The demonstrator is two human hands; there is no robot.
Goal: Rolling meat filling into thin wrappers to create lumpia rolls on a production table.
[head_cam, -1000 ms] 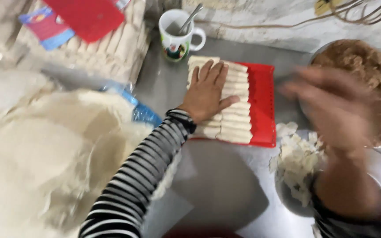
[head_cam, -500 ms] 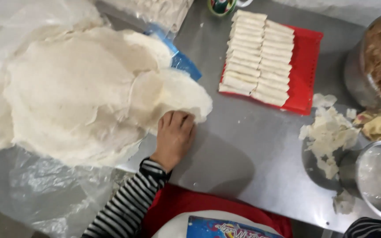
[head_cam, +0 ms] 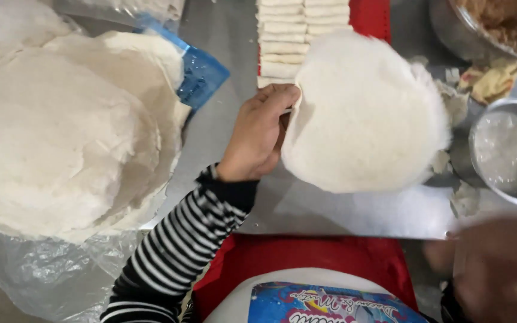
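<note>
Left of frame: we log a stack of round wrappers [head_cam: 61, 131] on clear plastic. Centre: our left hand [head_cam: 258, 134] pinches the edge of a single wrapper [head_cam: 366, 113], spread over the steel table [head_cam: 330, 206]. Top centre: rolled spring rolls [head_cam: 282, 42]. Right: metal bowl [head_cam: 507, 149]. Lower right: right hand [head_cam: 498, 269], blurred; grip unreadable.

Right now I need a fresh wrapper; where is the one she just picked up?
In the head view, the round wrapper is pinched by the left hand at centre, over the tray of rolls.
</note>
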